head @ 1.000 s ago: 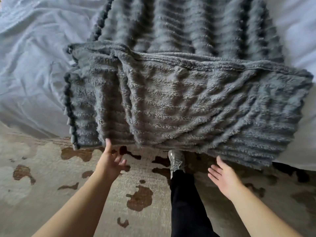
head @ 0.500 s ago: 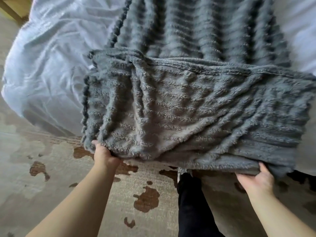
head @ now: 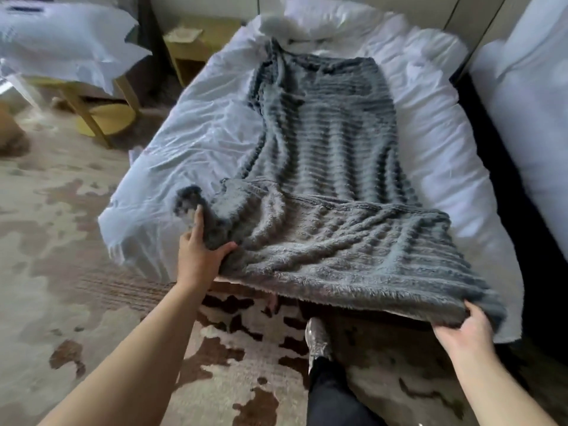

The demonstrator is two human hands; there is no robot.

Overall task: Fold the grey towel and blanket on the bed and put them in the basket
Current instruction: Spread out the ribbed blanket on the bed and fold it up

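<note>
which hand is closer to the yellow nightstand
Left. The left hand grips the blanket corner on the side toward the yellow nightstand; the right hand holds the opposite corner, farther off.

Right hand (head: 461, 330): fingers hidden beneath the hem of the grey ribbed plush blanket (head: 322, 179).
Left hand (head: 196, 256): lower fingers covered by the blanket corner; corner tip blurred.
Second white-sheeted bed (head: 528, 118): cut off by the right edge.

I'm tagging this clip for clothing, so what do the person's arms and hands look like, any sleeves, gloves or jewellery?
The left forearm and right forearm are bare up to the frame's edge, no sleeves in view. The left hand and right hand are ungloved, with no ring, watch or bracelet visible on either.
</note>
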